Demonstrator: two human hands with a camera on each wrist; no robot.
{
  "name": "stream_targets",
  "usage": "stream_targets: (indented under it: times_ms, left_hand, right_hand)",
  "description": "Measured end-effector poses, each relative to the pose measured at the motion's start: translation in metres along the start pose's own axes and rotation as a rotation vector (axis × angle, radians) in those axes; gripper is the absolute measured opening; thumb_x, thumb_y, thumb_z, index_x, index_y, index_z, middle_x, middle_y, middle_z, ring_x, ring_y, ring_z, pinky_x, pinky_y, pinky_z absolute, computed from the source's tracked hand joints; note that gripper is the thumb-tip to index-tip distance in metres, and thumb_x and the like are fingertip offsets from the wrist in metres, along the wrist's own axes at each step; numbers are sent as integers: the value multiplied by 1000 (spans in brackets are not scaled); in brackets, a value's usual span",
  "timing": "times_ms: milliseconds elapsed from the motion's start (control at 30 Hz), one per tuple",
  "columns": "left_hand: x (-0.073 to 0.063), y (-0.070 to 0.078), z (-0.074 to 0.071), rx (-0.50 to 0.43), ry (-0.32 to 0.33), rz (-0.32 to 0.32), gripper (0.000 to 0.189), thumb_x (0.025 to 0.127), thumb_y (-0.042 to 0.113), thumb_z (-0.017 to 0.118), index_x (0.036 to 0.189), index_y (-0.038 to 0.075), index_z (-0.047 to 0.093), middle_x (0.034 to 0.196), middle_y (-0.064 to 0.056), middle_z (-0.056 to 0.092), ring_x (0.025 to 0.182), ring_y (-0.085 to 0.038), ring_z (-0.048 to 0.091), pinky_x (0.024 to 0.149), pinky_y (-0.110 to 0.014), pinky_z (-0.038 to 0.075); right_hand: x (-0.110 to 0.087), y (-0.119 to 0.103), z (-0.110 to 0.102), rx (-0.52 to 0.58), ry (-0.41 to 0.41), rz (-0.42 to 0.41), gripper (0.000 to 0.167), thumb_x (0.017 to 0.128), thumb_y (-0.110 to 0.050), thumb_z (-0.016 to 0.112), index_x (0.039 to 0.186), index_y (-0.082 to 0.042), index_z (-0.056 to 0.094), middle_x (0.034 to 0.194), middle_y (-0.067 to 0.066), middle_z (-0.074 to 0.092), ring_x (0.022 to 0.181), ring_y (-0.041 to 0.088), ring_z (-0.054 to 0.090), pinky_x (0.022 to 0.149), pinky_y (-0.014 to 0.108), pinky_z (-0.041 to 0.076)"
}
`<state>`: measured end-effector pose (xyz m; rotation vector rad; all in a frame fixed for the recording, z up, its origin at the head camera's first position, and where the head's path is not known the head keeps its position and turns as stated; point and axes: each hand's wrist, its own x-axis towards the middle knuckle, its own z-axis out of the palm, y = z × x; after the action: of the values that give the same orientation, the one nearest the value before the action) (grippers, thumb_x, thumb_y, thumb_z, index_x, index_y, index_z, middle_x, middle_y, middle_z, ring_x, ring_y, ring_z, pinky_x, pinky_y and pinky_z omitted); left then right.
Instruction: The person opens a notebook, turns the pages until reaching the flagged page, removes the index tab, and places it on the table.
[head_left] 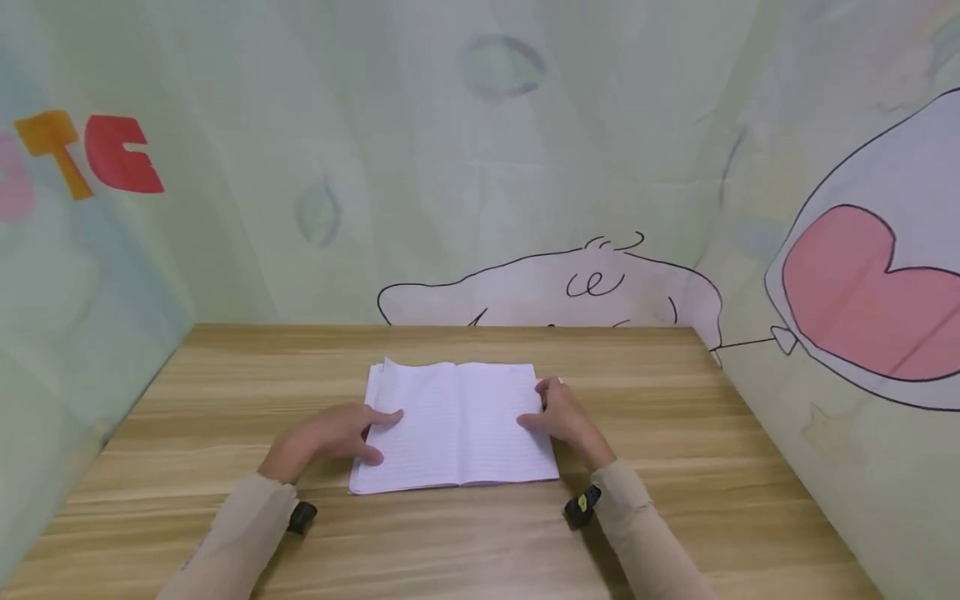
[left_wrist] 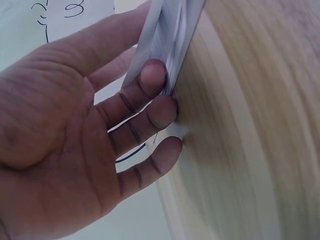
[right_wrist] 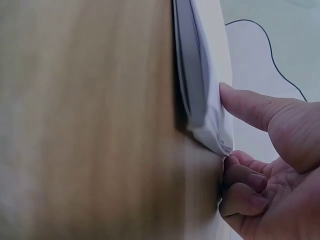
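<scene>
An open notebook (head_left: 427,450) with lined white pages lies flat on the wooden table, its fold running down the middle. At its left side, my left hand (head_left: 341,429) holds the edge, with thumb and index finger over the page. The left wrist view shows the other fingers of that hand (left_wrist: 85,130) curled at the paper edges (left_wrist: 170,45). My right hand (head_left: 562,417) grips the right edge. In the right wrist view its thumb presses on top of the pages (right_wrist: 200,75), and the fingers curl by the edge. A few left sheets stand slightly raised at the top corner.
The wooden table (head_left: 465,550) reaches back to a pale green printed curtain (head_left: 420,167). Similar curtain walls flank it on both sides, one with a balloon drawing (head_left: 840,292). A dark wrist device (head_left: 582,507) sits at the right sleeve, another (head_left: 302,517) at the left.
</scene>
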<state>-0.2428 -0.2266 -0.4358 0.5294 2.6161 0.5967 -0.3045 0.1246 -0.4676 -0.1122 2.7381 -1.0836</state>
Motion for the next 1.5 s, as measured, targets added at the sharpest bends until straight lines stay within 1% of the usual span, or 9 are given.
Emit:
stream_targets:
  times_ms: [133,233,433,600,933,1100,1200,1333,1500]
  left_hand:
    - [0,-2,-1,-3,0,12,70,85,20,81,147,9,51,131,-18,57,98,-25,47,79,-38,39]
    - [1,-2,-2,-12,2,3,70,85,20,81,147,9,50,127,-18,59,97,-25,47,79,-37,40]
    - [1,0,-2,-4,0,7,70,85,22,81,147,9,50,134,-18,56,101,-25,47,82,-38,39]
    - [1,1,-3,-17,-14,0,72,84,22,82,147,9,50,114,-12,58,95,-25,47,79,-37,39]
    - [2,0,-4,13,-14,6,72,84,25,82,146,8,51,139,-23,54,102,-25,48,84,-39,40]
    - [2,0,-3,13,-26,-6,71,84,25,82,146,8,51,113,-13,61,95,-23,48,81,-37,39]
    - [2,2,-4,2,-27,6,71,84,24,81,146,6,50,112,-14,61,95,-24,48,80,-37,39]
    - [2,4,-5,-2,-28,-9,72,84,25,82,146,7,51,136,-20,56,101,-26,47,82,-39,39]
    - [1,6,-5,2,-35,-22,71,84,25,82,146,8,51,142,-23,51,105,-26,48,86,-41,41]
  right_hand:
    - [0,-5,-3,10,-2,2,51,82,-17,83,119,3,54,106,15,55,91,28,55,81,40,48]
    - [1,-6,-2,21,3,2,51,82,-16,83,118,6,54,106,16,56,91,28,55,81,39,49]
    - [1,-4,0,33,38,47,53,80,-14,84,117,8,53,104,17,58,90,28,56,80,39,50]
    - [1,-3,1,20,37,58,52,81,-15,83,117,8,55,101,16,58,87,27,56,75,37,50]
    - [4,-8,4,51,49,108,57,82,-12,82,126,12,54,125,26,58,105,33,58,93,46,50]
    - [5,-13,6,51,48,142,60,82,-10,82,129,15,54,134,31,55,116,37,58,99,48,47]
    - [5,-13,6,51,61,174,59,83,-9,81,130,15,53,134,30,55,118,37,57,101,48,46]
    - [5,-12,7,72,70,182,56,84,-7,80,129,14,54,135,30,54,119,37,56,101,49,45]
    - [4,-12,10,108,78,182,46,84,-4,78,122,11,58,131,26,56,113,34,57,99,47,47]
